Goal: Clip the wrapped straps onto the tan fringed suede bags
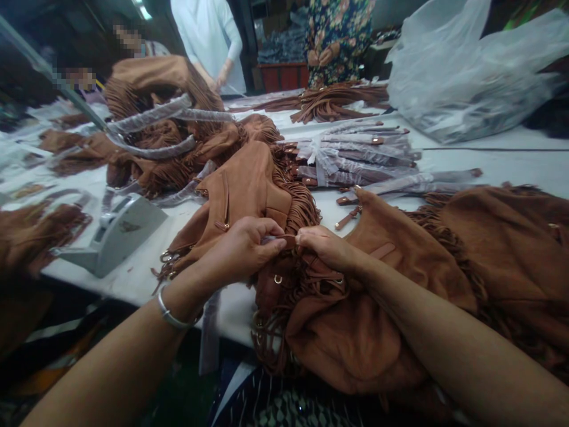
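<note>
My left hand (249, 246), with a silver bangle at the wrist, pinches one end of a narrow brown strap (290, 241); a bit of clear wrapping shows at its fingers. Close beside it, my right hand (326, 249) is closed on the strap's other side. Beneath both hands are fringes and a small metal ring of a brown bag (355, 332) at the table's front edge. Just behind my left hand lies another brown fringed bag (240, 184) with a zip. To the right rests a further brown bag (409, 255).
Wrapped straps (351, 154) lie bundled on the white table (448, 163). Brown bags (151, 83) are heaped at the back left, near a grey metal device (120, 234). A large plastic bag (462, 77) stands back right. Several people are across the table.
</note>
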The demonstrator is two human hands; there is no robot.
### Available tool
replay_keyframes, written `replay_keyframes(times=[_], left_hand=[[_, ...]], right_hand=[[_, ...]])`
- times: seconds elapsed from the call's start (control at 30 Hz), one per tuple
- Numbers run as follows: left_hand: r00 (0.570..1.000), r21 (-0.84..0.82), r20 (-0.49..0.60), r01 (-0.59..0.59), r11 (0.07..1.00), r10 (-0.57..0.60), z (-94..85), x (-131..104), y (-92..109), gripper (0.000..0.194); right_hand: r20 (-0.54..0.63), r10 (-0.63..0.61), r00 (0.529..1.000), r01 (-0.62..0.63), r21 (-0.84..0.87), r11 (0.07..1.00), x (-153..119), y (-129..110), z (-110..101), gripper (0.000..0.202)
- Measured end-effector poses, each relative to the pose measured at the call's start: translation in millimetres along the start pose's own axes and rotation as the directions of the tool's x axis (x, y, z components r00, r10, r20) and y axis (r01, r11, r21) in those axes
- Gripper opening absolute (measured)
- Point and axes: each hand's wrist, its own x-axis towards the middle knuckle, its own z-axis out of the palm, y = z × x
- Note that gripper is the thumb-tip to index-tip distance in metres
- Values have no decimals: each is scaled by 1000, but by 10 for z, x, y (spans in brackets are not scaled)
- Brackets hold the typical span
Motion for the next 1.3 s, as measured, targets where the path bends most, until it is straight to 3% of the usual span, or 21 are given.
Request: replay_keyframes(times=[0.2,0.5,0.73,0.9,1.03,1.17,1.3], left_hand=[[985,-78,165,-40,996,52,-99,105,0,20],[962,-106,258,-67,992,92,-110,152,-33,19],[980,-1,194,-40,999,40,4,80,-141,20],[940,109,328,-139,984,96,-76,148,-110,16],[883,81,444,-207,975,151,-102,237,-112,15],[870,39,461,-219,975,177,-45,232,-196,14],[921,34,360,-170,985,146,12,164,-262,16]], right_hand=[[35,-17,999,18,-26,999,10,-5,0,22],[77,-10,997,9,17,1000,12,20,-3,21],[95,-63,993,68,-52,996,34,20,-33,24],[103,49,994,-38,-101,994,25,8,-7,24],[64,90,994,-88,-31,996,-2,2,24,25],[71,102,992,-101,-7,995,-11,7,25,26],[29,113,993,-111,-50,993,0,38,15,32]])
